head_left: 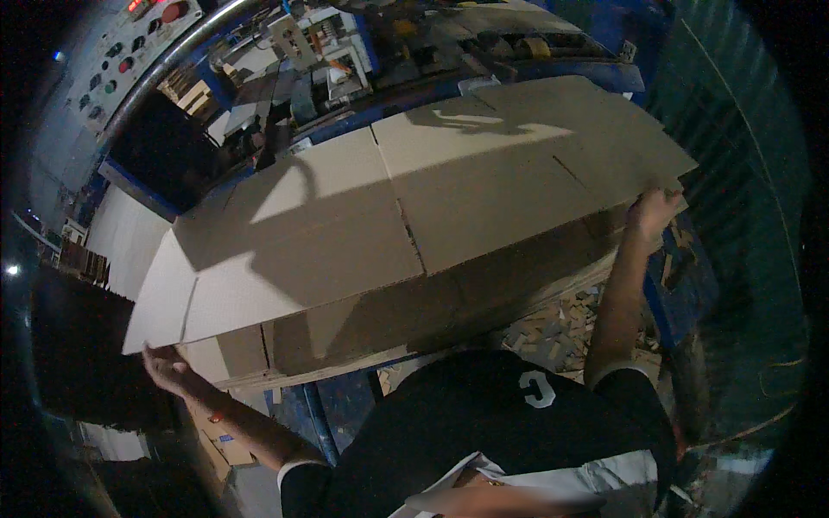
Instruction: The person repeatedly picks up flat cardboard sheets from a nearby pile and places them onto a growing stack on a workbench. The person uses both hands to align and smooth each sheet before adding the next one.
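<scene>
A wide flat cardboard sheet (337,250), scored and slotted, stretches across the view in front of me. My left hand (168,369) is closed on its near left corner, the thumb by the edge. At the near right corner, my right hand (656,211) grips the same sheet with curled fingers. The near edge is raised above more cardboard sheets (363,337) stacked underneath. The sheet's far edge reaches the machine, and shadows fall across its top.
Beyond the sheet stands a blue-framed machine (332,65). A control panel (125,65) with buttons and a metal rail (186,60) are at upper left. Cardboard scraps (557,332) litter the floor below. Along the right runs a green corrugated wall (743,190).
</scene>
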The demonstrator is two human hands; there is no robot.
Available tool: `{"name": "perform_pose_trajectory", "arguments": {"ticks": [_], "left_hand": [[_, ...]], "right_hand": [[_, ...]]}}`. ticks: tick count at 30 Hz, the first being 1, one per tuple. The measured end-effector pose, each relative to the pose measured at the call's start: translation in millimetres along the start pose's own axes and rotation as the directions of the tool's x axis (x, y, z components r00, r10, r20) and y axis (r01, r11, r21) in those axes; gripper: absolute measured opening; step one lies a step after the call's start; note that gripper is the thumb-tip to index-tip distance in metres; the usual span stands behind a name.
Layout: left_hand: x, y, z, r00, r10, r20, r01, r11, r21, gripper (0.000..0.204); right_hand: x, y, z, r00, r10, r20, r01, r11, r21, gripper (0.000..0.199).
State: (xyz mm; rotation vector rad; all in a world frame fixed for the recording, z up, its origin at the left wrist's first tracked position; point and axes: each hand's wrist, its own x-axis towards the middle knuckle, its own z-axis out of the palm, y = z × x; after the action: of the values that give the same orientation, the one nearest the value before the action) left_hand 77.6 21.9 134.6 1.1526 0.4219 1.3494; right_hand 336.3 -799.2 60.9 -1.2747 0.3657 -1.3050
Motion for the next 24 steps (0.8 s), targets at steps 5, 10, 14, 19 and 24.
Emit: {"name": "perform_pose_trajectory", "arguments": {"ticks": [5,10,14,19,24], "left_hand": [[-52.6,-29.6,-22.4,0.978,-0.185,0.096,0.184,0.983,0.019,0.04],[-142.2,6.9,-6.3,0.97,-0.024,0.242,-0.162,0.678,0.717,0.036],[-213.9,11.4,41.2,0.769,-0.16,0.619,-0.236,0.828,0.508,0.037],[-243.7,17.8,90.1,0.137,-0.295,0.946,-0.83,0.487,0.272,0.039],[-231.5,14.3,98.8,0.044,-0.326,0.944,-0.832,0.511,0.216,0.044]], "right_hand": [[32.9,-87.2,-12.5,0.926,0.168,0.337,-0.259,0.933,0.248,0.05],[-59.6,-175.4,-61.4,0.876,0.148,0.459,0.087,0.887,-0.453,0.036],[-144.5,-164.3,-61.0,0.154,-0.208,0.966,0.538,0.838,0.095,0.032],[-164.2,-143.2,-44.6,-0.353,-0.057,0.934,0.759,0.566,0.322,0.039],[-155.6,-123.6,-44.1,-0.399,-0.053,0.916,0.683,0.649,0.335,0.036]]}}
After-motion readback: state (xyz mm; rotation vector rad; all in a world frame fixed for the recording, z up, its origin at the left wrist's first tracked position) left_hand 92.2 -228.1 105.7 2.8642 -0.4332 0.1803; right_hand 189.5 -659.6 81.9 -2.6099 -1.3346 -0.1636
